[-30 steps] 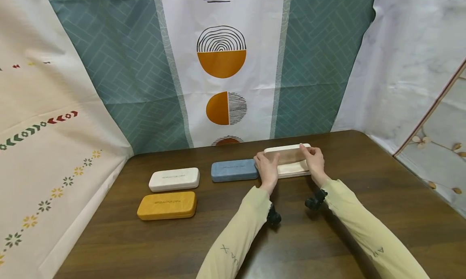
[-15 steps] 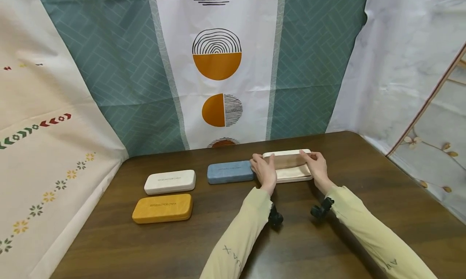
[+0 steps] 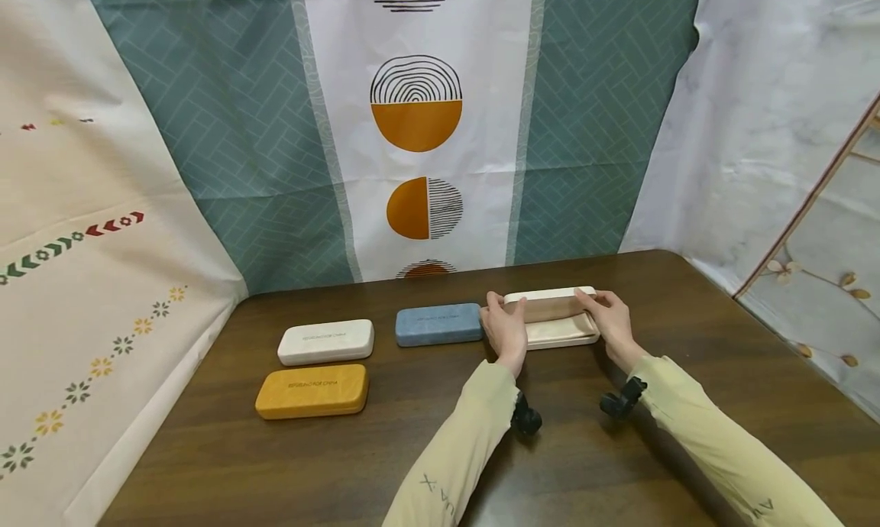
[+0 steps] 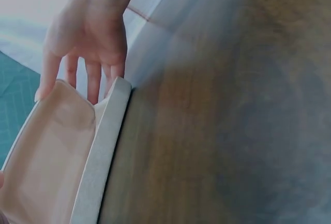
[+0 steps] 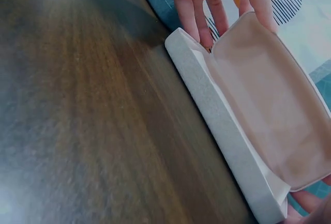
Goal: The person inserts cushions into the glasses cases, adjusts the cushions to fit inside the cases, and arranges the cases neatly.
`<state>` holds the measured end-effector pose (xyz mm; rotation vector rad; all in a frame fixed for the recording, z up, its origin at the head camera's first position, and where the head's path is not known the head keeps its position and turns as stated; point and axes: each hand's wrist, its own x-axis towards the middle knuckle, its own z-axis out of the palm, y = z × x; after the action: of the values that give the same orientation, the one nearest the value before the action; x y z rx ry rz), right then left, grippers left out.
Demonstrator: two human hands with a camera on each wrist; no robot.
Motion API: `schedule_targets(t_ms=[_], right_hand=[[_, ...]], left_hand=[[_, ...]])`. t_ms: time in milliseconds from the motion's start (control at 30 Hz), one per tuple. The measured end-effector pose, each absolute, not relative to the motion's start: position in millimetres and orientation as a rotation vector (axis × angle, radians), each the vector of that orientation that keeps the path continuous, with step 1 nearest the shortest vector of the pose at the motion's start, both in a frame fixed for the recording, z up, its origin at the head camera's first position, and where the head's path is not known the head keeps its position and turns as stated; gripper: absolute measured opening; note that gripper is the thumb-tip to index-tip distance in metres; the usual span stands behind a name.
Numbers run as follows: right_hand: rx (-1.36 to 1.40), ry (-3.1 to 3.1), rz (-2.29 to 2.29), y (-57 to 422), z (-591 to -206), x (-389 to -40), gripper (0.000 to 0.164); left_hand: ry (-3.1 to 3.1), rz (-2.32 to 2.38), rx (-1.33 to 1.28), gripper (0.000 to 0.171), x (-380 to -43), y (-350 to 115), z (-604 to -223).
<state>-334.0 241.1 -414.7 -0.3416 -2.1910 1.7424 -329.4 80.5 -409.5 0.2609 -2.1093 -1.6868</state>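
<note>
A white glasses case (image 3: 550,307) stands with its lid raised on the table, its inside facing the person. The lid's beige lining (image 4: 51,131) shows, and a cream cloth (image 3: 560,329) lies in the base. My left hand (image 3: 505,327) holds the case's left end, thumb at the lid's rim and fingers near the base. At the opposite end, my right hand (image 3: 610,324) holds it likewise, its thumb on the lid's corner. Just left of my left hand lies a closed blue glasses case (image 3: 438,325).
Farther left, a closed white glasses case (image 3: 326,341) lies behind a closed yellow one (image 3: 312,391). All are on a dark wooden table (image 3: 385,458). A patterned curtain (image 3: 275,145) hangs along the back edge, and light cloths flank the sides.
The white glasses case has come slightly nearer and to the right between both hands. Its lid has tipped a little lower. The other cases stay put while the head view shifts slightly.
</note>
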Motion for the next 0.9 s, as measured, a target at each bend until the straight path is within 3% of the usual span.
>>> schedule_targets(t_ms=[233, 633, 900], right_hand=[[-0.339, -2.219, 1.757, 248.5, -417.3, -327.9, 0.067], [-0.31, -2.247, 1.764, 253.0, -414.4, -319.4, 0.069], [-0.288, -2.134, 1.941, 253.5, -416.7, -315.9, 0.061]], left_hand=[[-2.095, -1.675, 0.219, 0.027, -321.4, 81.9, -416.4], [-2.09, -1.795, 0.167, 0.023, -314.8, 72.8, -412.6], [-2.152, -1.78, 0.151, 0.025, -314.8, 63.3, -414.4]])
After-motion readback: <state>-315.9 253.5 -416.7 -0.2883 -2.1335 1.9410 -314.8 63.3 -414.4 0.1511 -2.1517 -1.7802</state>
